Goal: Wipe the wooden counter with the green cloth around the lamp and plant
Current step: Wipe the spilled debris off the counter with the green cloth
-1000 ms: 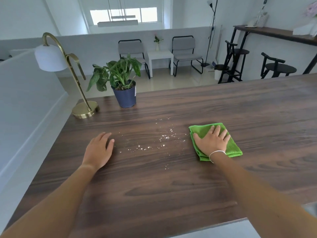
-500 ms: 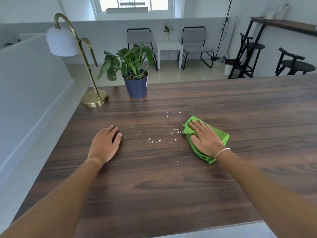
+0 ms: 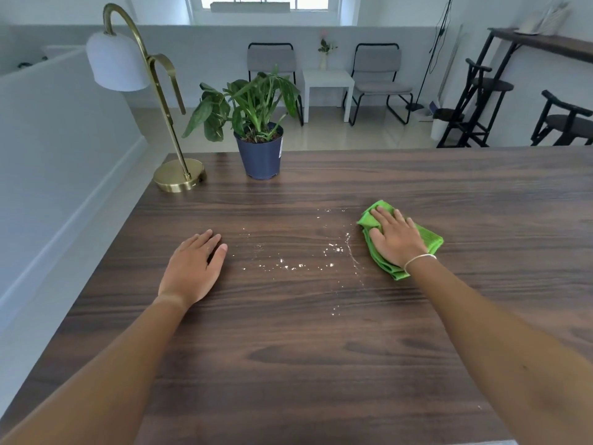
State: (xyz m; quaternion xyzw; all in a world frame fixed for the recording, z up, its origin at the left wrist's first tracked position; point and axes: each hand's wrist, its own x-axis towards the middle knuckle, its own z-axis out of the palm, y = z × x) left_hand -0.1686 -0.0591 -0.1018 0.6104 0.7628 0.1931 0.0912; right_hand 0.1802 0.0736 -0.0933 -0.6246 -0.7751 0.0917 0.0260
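1. The right hand (image 3: 395, 239) lies flat, fingers spread, pressing the folded cloth (image 3: 426, 240) onto the desk (image 3: 321, 348); it pins the cloth rather than gripping it. The cloth sits right of centre, just right of the crumbs (image 3: 288, 264).
2. The left hand (image 3: 192, 271) rests palm down and empty, near and left of the crumbs.
3. A thin crumb line lies along the cloth's left edge. A fast sweep to the left would likely scatter the crumbs toward the left hand or off the left edge.
4. With only palm pressure, the folded layers could slide apart or bunch, leaving streaks.
5. The plant (image 3: 256, 123) and lamp (image 3: 179, 175) stand at the far left, well apart from the cloth. The lamp looks top-heavy, with its shade hung off a thin arched stem; a knock to the stem may tip it. Low leaves could catch the cloth or wrist, and the light pot might shift or topple.
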